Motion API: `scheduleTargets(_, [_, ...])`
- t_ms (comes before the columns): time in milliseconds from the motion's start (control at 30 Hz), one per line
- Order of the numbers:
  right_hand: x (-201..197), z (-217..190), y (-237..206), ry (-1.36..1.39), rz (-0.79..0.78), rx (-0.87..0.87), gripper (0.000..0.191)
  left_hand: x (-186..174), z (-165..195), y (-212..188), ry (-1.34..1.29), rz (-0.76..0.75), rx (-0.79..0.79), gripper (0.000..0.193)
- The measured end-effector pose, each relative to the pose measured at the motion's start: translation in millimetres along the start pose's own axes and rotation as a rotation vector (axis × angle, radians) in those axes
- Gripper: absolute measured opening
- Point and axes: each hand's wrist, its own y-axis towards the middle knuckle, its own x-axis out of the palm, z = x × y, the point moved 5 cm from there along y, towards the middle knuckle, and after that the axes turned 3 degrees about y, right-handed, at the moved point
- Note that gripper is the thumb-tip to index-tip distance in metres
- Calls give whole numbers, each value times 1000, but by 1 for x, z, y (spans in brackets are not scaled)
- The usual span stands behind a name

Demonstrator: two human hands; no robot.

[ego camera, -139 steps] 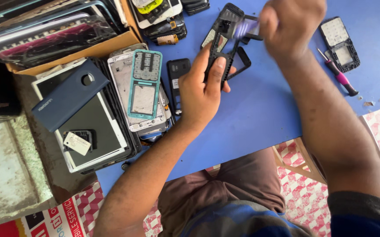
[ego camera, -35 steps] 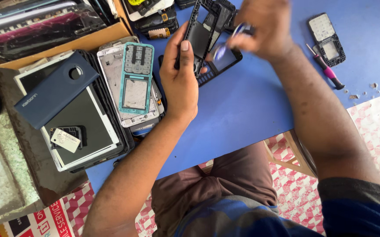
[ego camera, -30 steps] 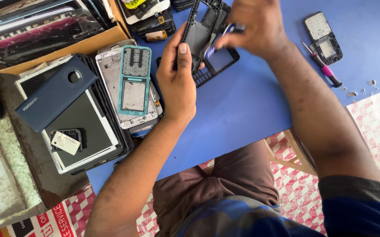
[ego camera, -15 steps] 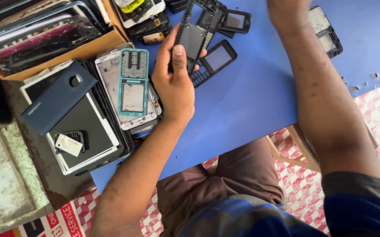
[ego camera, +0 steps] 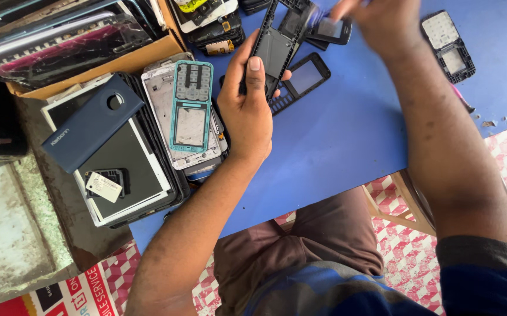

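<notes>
My left hand [ego camera: 246,114] grips a long black phone housing [ego camera: 272,50] and holds it upright over the blue table [ego camera: 335,152], thumb pressed on its face. My right hand [ego camera: 382,23] is blurred at the top edge, beside the upper end of the housing. Its fingers are closed around a small bluish tool [ego camera: 317,14] that points at the housing. Just under the housing lies a black keypad phone front [ego camera: 300,79], and a small screen piece [ego camera: 331,29] lies behind it.
Left of my hand, a teal keypad frame [ego camera: 190,105] rests on white phone frames. A dark blue phone case [ego camera: 92,123] lies on a stack of screens [ego camera: 127,169]. A cardboard box [ego camera: 107,64] holds panels. Another phone shell [ego camera: 449,44] and a pink screwdriver [ego camera: 461,96] lie at right.
My right hand has lifted away toward the top edge and back beside the housing's upper end. My left hand keeps the housing and has tilted it more upright.
</notes>
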Motion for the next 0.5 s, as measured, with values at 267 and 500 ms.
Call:
scheduleTargets(267, [5,-12,1,83,-11,-5,35,0,-3,2,-109,19,-72,42])
scheduleTargets(500, [22,-37,0,-196,-121,-356,50,-2,-10,1,-159,32,-97,41])
